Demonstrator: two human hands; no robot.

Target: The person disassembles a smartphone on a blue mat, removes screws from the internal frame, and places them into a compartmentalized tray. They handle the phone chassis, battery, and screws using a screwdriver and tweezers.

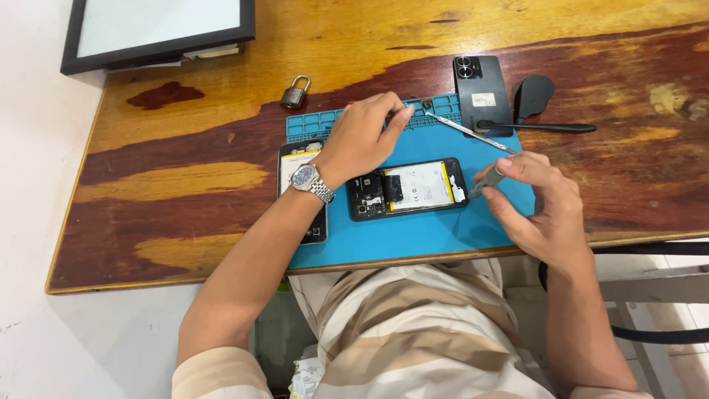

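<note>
At the far left of your wooden table [170,185] a black-framed panel [159,29] lies at the top corner, and a small padlock [295,93] rests nearer the middle, just above the blue work mat [413,222]. On the mat's left edge a second opened phone [299,166] lies partly under your left wrist, which wears a metal wristwatch [309,179]. Your left hand [362,137] reaches across the mat's upper compartments, its grip narrow, fingertips pinched together at the tray edge; what they pinch is too small to tell. Just below it, in the middle of the mat, lies the opened phone [408,188], back off, battery and board showing. To its right, your right hand [535,203] holds a slim metal tool [484,182], grip closed on it, the tip touching the phone's right end. Above, tweezers [469,131] lie slanted on the mat, beside a dark back cover [481,92] and a black spudger-like tool [535,111].
</note>
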